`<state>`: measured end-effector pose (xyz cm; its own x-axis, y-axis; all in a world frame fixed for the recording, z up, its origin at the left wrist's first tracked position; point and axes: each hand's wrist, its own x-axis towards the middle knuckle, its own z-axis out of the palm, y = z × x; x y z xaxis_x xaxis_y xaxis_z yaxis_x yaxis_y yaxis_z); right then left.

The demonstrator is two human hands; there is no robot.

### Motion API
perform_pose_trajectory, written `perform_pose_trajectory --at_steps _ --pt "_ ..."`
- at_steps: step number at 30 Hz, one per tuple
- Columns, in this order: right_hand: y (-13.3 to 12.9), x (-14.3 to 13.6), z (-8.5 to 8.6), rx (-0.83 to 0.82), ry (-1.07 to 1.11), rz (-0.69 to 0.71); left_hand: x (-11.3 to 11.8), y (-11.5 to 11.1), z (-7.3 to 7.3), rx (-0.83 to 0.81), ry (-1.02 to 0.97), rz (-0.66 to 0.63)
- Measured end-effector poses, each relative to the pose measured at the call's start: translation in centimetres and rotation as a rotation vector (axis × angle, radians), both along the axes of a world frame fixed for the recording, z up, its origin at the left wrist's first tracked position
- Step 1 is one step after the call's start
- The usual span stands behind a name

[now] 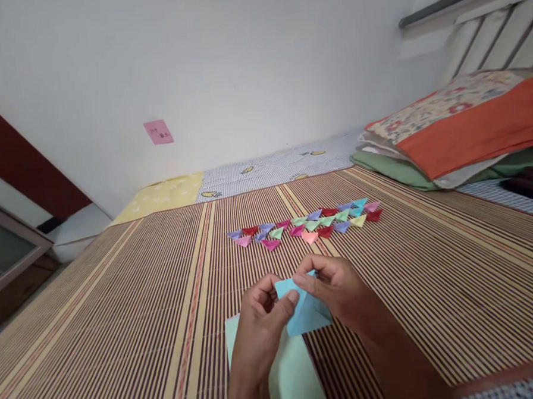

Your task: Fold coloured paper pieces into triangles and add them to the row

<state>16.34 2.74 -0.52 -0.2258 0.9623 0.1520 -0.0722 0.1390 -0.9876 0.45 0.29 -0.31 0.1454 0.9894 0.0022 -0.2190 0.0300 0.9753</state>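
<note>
Between my two hands is a partly folded piece of light blue paper. My left hand pinches its left side, the thumb lying on the paper's face. At the upper right edge, the fingertips and thumb of my right hand grip the same paper. Beneath my left hand and wrist lies a pale green sheet, partly covered by them. Beyond my hands, several small folded paper pieces in pink, red, blue, green and yellow lie in uneven rows.
A striped bamboo mat spreads under everything. Folded bedding with an orange border is piled at the right, near a radiator. A pink note is stuck on the white wall. Patterned cloth runs along the mat's far edge.
</note>
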Motion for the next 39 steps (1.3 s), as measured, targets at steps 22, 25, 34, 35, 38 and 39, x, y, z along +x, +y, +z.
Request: perform_pose_trajectory --at_steps 22,25,34,35,38,39 --pt "0.6 -2.4 -1.9 -0.076 0.164 0.009 0.2 1.0 -0.8 -0.087 -0.304 0.438" --pt "0.7 -1.7 -1.5 -0.021 0.191 -0.064 0.1 1.1 -0.9 -0.076 -0.253 0.327" --pt "0.4 -1.6 -0.6 0.042 0.168 -0.125 0.7 1.1 -1.1 0.057 -0.053 0.207" --pt "0.3 -1.5 -0.5 0.070 0.130 -0.139 0.7 1.2 -1.1 0.054 -0.046 0.192" --pt "0.1 -1.1 -0.1 0.200 -0.038 -0.197 0.6 1.2 -1.0 0.050 -0.034 0.168" --pt "0.1 -0.9 0.0 0.234 -0.094 -0.205 0.5 1.1 -0.9 0.056 -0.023 0.181"
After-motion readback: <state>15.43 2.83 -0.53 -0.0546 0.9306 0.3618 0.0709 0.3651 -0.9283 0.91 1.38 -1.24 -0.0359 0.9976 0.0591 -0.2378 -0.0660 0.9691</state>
